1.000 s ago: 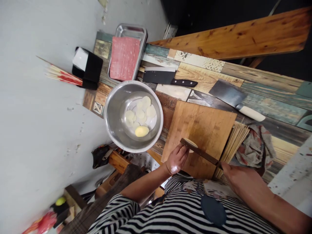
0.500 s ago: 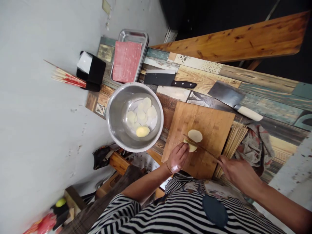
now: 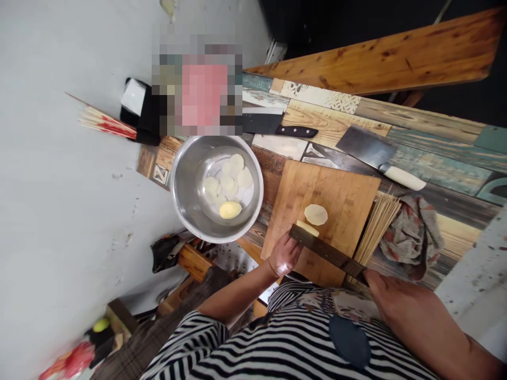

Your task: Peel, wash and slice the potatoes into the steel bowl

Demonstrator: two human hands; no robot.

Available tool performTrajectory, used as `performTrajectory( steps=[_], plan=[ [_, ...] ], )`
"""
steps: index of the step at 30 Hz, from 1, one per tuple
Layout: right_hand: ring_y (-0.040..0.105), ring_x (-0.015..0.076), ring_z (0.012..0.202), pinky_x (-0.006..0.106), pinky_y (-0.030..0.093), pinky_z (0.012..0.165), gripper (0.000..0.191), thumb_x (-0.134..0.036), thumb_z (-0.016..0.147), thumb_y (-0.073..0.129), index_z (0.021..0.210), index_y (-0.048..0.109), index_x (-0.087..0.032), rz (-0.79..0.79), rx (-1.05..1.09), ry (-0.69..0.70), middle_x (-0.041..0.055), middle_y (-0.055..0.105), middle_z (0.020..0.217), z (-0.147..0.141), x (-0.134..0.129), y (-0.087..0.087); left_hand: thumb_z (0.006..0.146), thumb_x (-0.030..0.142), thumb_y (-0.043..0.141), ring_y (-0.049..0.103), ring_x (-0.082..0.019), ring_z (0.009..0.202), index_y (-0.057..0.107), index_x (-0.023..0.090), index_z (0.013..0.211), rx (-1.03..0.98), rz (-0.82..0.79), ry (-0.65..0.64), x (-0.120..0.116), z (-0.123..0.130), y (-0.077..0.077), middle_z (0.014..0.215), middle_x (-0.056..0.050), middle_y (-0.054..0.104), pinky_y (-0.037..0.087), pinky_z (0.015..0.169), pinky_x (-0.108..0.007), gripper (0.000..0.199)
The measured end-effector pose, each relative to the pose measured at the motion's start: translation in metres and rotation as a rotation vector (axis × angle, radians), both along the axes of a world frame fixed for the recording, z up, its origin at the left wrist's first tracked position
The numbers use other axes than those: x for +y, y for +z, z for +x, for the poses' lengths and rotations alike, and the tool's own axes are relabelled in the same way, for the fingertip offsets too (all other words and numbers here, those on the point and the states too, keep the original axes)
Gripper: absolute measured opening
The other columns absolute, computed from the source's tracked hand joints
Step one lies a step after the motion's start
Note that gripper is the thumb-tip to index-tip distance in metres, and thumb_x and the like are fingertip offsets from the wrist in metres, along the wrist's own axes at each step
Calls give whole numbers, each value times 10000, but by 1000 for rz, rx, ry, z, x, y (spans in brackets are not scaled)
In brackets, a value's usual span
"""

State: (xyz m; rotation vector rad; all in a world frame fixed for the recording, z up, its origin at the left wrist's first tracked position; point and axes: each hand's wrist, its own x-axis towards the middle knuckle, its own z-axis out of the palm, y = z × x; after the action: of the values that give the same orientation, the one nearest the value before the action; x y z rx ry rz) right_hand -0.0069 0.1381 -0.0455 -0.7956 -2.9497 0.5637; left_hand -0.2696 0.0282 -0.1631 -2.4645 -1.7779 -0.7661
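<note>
In my right hand [image 3: 400,295] is the handle of a knife [image 3: 328,254], its long blade tilted and reaching left over the cutting board [image 3: 340,200]. A pale peeled potato piece [image 3: 307,228] shows just beyond the blade. My left hand [image 3: 285,254] is closed, its fingers at the near side of this potato; the blade hides the fingertips and part of the potato. Farther up the board lies one flat potato slice [image 3: 316,215]. Left of the board, a steel bowl [image 3: 178,206] holds several slices [image 3: 227,182] and a whole peeled potato [image 3: 230,210].
A black-handled cleaver [image 3: 261,122] and a pale-handled cleaver [image 3: 368,145] lie beyond the board. Bamboo skewers [image 3: 376,227] and a crumpled cloth [image 3: 414,237] are at its right. Red-and-white sticks [image 3: 106,125] jut from a black holder [image 3: 148,113] by the wall.
The knife blade has moved toward me and tilted flatter, now covering my left fingertips and part of the potato. My right hand has shifted slightly right and down.
</note>
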Motion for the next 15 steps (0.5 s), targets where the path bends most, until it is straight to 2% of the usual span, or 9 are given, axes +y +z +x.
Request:
performTrajectory(
  steps=[8, 15],
  plan=[
    [572, 130, 421, 287, 367, 440, 369, 121, 735, 412, 720, 506, -235, -22, 6, -17, -48, 536, 541, 1, 1, -1, 1042, 111, 463, 581, -164, 733, 642, 120, 749, -37, 6, -29, 2, 0, 3, 773, -78, 629, 600, 788, -359, 344],
    [571, 148, 400, 297, 362, 416, 351, 117, 698, 456, 707, 537, -223, -7, -73, 13, -45, 536, 511, 3, 1, -7, 1007, 80, 517, 633, -183, 735, 673, 85, 811, -48, 45, -9, 6, 3, 6, 794, -104, 688, 636, 686, -354, 251]
  ],
)
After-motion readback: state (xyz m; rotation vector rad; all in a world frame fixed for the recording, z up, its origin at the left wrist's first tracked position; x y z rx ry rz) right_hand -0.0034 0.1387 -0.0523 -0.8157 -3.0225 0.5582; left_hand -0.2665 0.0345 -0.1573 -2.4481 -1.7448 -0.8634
